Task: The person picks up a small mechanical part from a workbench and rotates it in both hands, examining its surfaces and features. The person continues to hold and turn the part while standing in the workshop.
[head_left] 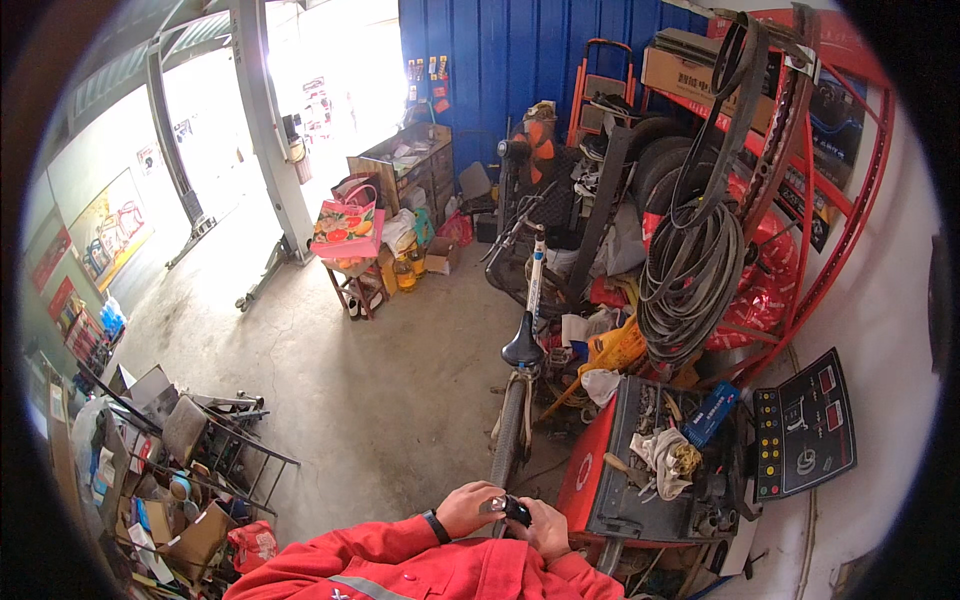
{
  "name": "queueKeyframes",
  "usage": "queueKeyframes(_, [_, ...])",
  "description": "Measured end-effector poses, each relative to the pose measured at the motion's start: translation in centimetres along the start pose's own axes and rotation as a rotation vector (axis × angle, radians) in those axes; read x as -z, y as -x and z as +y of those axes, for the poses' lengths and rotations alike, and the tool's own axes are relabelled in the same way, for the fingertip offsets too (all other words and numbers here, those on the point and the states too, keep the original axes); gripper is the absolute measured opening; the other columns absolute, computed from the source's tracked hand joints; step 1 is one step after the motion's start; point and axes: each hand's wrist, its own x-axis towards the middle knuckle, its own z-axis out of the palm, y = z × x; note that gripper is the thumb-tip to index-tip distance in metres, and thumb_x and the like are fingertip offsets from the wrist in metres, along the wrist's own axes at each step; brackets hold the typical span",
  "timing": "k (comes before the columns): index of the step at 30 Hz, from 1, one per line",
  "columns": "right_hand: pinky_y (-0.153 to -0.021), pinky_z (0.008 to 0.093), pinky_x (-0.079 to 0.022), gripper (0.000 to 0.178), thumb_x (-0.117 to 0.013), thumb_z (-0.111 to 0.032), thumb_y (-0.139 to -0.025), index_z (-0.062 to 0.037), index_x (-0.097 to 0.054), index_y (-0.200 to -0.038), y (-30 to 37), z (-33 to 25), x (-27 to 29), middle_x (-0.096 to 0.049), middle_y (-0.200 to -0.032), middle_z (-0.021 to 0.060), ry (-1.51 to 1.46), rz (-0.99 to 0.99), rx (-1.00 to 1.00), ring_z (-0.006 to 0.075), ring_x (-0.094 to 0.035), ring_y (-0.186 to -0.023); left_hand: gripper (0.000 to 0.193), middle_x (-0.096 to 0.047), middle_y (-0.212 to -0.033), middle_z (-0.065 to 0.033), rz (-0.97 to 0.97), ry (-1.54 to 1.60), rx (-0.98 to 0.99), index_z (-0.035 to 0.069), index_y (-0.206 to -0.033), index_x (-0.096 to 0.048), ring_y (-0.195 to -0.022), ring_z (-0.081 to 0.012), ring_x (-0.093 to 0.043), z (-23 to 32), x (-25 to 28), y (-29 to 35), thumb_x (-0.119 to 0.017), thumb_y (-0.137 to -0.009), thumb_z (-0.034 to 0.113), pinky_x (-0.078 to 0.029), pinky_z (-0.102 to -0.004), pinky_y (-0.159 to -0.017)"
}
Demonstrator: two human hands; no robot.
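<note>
Close to my chest, my left hand (467, 509) and my right hand (546, 530) meet around a small black object with a shiny, pale end (514, 509). Its exact kind is too small to make out. The left fingers are pinched at the shiny end, while the right fingers close on the dark side. Just beyond my hands is the rear wheel (509, 432) of a bicycle, which stands upright and points away from me. Its black saddle (522, 345) and white frame (537, 268) are farther off.
Right of the wheel stands a red and black tool cart (608, 505) with a cloth, a blue box (712, 413) and tools on top. Coiled black belts (690, 285) hang from a red rack. Cardboard and scrap (200, 535) pile up at left. A stool (352, 270) bears a pink bag.
</note>
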Motion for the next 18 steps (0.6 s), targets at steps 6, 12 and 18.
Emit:
queueKeyframes(6, [-0.079,0.0485,-0.058,0.044,-0.083,-0.035,-0.092,-0.0141,-0.067,-0.128,-0.07,-0.14,0.30,-0.073,-0.102,0.0137,-0.019,0.000,-0.010,0.0389,-0.074,-0.096,0.048,-0.075,-0.125,-0.0145,0.008,-0.023,-0.025,0.007,-0.129,-0.074,-0.116,-0.0370,-0.072,-0.04,-0.12,-0.14,-0.087,-0.091,0.034,-0.059,-0.0454,-0.099])
queueKeyframes(12, [-0.079,0.0485,-0.058,0.044,-0.084,-0.033,-0.091,-0.0134,-0.068,-0.127,-0.05,0.16,0.14,-0.073,-0.101,0.0141,-0.053,0.033,0.014,0.0386,-0.074,-0.095,0.047,-0.074,-0.123,-0.0144,0.007,-0.001,-0.044,0.007,-0.126,-0.075,-0.114,-0.0371,-0.072,-0.38,-0.36,-0.28,-0.088,-0.090,0.034,-0.060,-0.0450,-0.098])
queueKeyframes(18, [-0.079,0.0485,-0.058,0.044,-0.085,-0.031,-0.090,-0.0126,-0.069,-0.126,-0.10,0.33,0.22,-0.073,-0.100,0.0144,-0.055,0.015,-0.001,0.0390,-0.074,-0.094,0.045,-0.074,-0.121,-0.0140,0.025,-0.008,-0.067,0.007,-0.124,-0.076,-0.112,-0.0368,-0.073,-0.16,-0.23,-0.45,-0.088,-0.090,0.033,-0.060,-0.0451,-0.096])
